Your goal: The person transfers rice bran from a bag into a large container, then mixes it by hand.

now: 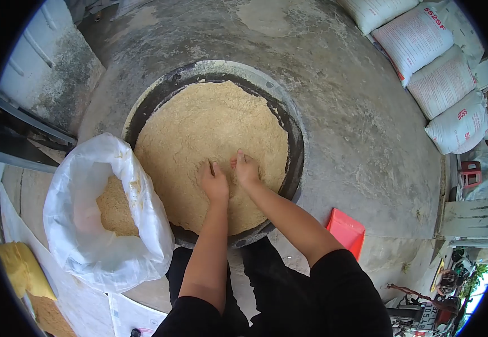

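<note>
A wide round tub [297, 132] with a dark inner rim holds pale, crumbly meal [210, 123] nearly up to its edge. Both hands are in the meal near the tub's front half, a short gap between them. My left hand [214, 182] has its thumb raised, with its fingers apart and partly sunk in the meal. To its right, my right hand [246, 170] faces inward, thumb up and fingers loosely bent at the surface. Neither hand grips a separate object; how much meal lies against the palms is hidden.
An open white plastic sack [58, 224] with brownish meal [114, 208] inside stands against the tub's left side. A red dustpan-like scoop [346, 229] lies on the concrete floor [367, 163] at right. Several filled sacks [415, 39] are stacked at upper right. A yellow sack [25, 269] sits lower left.
</note>
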`<state>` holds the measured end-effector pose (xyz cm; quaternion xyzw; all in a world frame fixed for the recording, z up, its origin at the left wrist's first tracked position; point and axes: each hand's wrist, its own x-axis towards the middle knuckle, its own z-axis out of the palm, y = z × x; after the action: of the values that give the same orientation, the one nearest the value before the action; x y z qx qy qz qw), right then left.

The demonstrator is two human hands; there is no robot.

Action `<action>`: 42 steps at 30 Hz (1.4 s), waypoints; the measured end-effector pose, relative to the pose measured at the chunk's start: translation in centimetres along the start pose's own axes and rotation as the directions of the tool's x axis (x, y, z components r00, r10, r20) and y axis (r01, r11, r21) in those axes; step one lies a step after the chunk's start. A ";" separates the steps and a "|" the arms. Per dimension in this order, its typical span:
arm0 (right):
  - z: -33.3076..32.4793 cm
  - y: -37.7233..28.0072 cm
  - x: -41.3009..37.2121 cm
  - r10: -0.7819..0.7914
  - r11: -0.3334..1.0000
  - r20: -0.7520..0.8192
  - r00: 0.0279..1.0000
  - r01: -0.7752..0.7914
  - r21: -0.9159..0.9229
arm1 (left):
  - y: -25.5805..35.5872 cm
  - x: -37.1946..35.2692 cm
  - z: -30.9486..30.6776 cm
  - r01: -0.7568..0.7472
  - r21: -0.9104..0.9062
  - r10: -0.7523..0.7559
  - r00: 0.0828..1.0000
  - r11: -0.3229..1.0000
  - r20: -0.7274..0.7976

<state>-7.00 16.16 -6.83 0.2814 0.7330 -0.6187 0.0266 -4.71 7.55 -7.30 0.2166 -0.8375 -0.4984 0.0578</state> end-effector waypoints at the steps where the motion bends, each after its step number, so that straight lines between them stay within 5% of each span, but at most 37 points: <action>1: 0.7 0.2 -0.6 0.023 1.000 0.005 1.000 -0.023 0.007 | 0.4 0.1 0.2 0.055 -0.111 -0.061 0.997 0.992 -0.046; 5: 2.6 -0.6 -2.3 0.125 0.940 0.030 0.992 -0.128 0.317 | 2.2 0.2 -0.4 0.293 -0.469 -0.289 0.954 0.834 0.082; 7: 3.3 -2.1 -2.8 0.174 0.942 -0.017 0.985 -0.161 0.295 | 3.4 0.4 -1.4 0.416 -0.730 -0.441 0.881 0.543 0.174; 10: 4.0 -6.3 -4.6 0.257 0.898 0.028 0.966 -0.249 0.364 | 4.6 1.5 -4.3 0.367 -0.832 -0.418 0.890 0.415 0.183; 12: 5.0 -10.0 -6.2 0.275 0.835 0.145 0.950 -0.311 0.454 | 6.1 2.5 -6.8 0.286 -0.853 -0.389 0.915 0.437 0.108; 17: 8.8 -15.3 -9.5 -0.053 0.868 0.261 0.964 -0.085 0.488 | 11.5 3.2 -15.3 0.040 -0.927 -0.273 0.959 0.373 -0.068; 21: 12.2 -18.6 -14.0 -0.088 0.845 0.432 0.898 -0.163 0.510 | 11.2 3.6 -21.1 -0.096 -0.926 -0.287 0.934 0.364 -0.210; 23: 14.4 -18.7 -15.7 -0.280 0.914 0.486 0.828 0.075 0.400 | 9.9 3.8 -23.5 -0.152 -0.893 -0.302 0.906 0.423 -0.297; 24: 15.6 -18.3 -16.3 -0.281 0.914 0.497 0.821 0.071 0.400 | 9.1 3.9 -24.6 -0.186 -0.861 -0.308 0.881 0.474 -0.360; 26: 17.8 -17.1 -16.7 -0.506 0.860 0.651 0.566 0.272 0.432 | 6.5 4.3 -25.7 -0.233 -0.812 -0.302 0.845 0.536 -0.442; 27: 18.1 -17.1 -16.8 -0.604 0.792 0.628 0.491 0.456 0.405 | 6.0 4.3 -26.6 -0.214 -0.719 -0.256 0.837 0.661 -0.484; 28: 18.2 -17.1 -16.6 -0.604 0.792 0.629 0.490 0.457 0.405 | 5.6 4.3 -27.0 -0.191 -0.611 -0.203 0.833 0.768 -0.515; 30: 17.3 -17.0 -15.6 -0.756 0.640 0.499 0.424 0.637 0.429 | 5.4 3.9 -26.8 -0.212 -0.605 -0.200 0.817 0.768 -0.540; 34: 12.3 -16.5 -10.4 -0.741 0.669 0.368 0.561 0.665 0.332 | 6.8 2.4 -24.3 -0.263 -0.523 -0.042 0.864 0.811 -0.501; 36: 8.9 -14.7 -7.2 -0.713 0.701 0.269 0.648 0.671 0.242 | 8.1 1.8 -21.5 -0.435 -0.097 0.351 0.822 0.895 -0.448; 37: 7.3 -13.0 -5.5 -0.626 0.780 0.225 0.747 0.606 0.157 | 8.3 1.4 -19.9 -0.467 -0.117 0.400 0.842 0.877 -0.363; 39: 4.2 -9.1 -2.6 -0.524 0.852 0.142 0.840 0.518 0.076 | 8.9 0.6 -16.7 -0.460 -0.115 0.448 0.887 0.881 -0.113; 41: 1.1 -5.6 -0.4 -0.214 0.970 -0.074 0.974 0.202 -0.135 | 7.8 0.4 -13.0 -0.477 -0.102 0.481 0.877 0.873 0.020; 42: -0.2 -4.3 0.1 -0.209 0.972 -0.091 0.974 0.196 -0.129 | 6.6 0.4 -11.0 -0.322 0.052 0.309 0.935 0.945 0.176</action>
<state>-8.88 16.02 -3.01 0.2349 0.7940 -0.5576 -0.0584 -3.63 1.23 3.78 0.0394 -0.8825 -0.4650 0.0589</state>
